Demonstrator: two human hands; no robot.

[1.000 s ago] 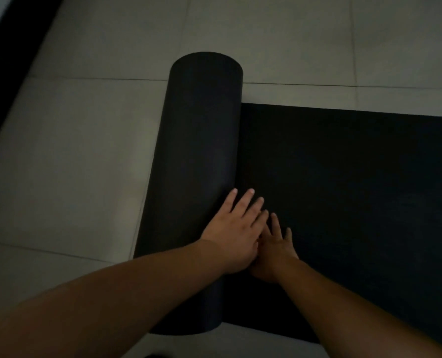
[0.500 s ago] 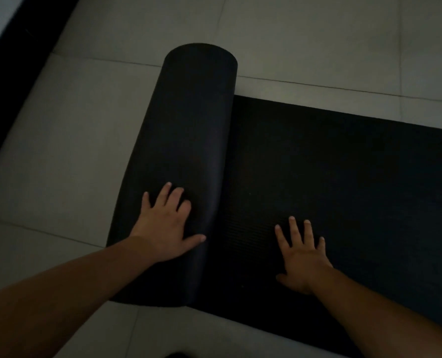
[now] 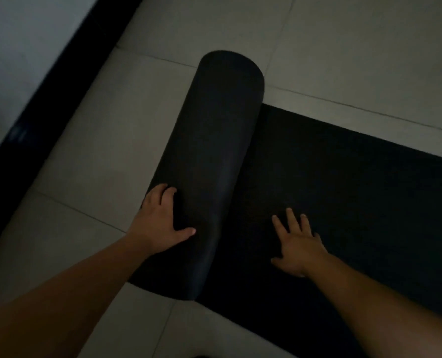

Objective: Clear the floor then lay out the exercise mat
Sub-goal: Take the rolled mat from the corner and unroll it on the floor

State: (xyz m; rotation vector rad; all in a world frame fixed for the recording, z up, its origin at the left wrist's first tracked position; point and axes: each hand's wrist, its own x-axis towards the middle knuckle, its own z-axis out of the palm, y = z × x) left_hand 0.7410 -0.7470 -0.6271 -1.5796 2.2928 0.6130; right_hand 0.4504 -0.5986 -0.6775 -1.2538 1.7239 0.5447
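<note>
scene: dim room, pale tiled floor (image 3: 344,47), head view looking down
exercise mat (image 3: 356,182): black, partly unrolled, flat part lies on the floor and runs off to the right of the roll
roll (image 3: 214,156): the mat's still-rolled part, lying on the floor, long axis running away from the person, far end tilted slightly right
left hand (image 3: 160,223): palm down on the roll's near-left side, fingers curled over the roll's left edge, thumb stretched right across its top
left grip: spread, flat on the roll, not pinching anything
right hand (image 3: 298,245): palm down on the flat mat, right of the roll, well apart from the left hand
right grip: fingers splayed, pressing flat on the mat, nothing clasped
forearms: both bare, coming in from the bottom edge
dark strip (image 3: 47,104): black band running diagonally, left of the roll, along the floor's edge; what it is, cannot tell
wall (image 3: 21,34): pale surface beyond the dark strip, blurred
</note>
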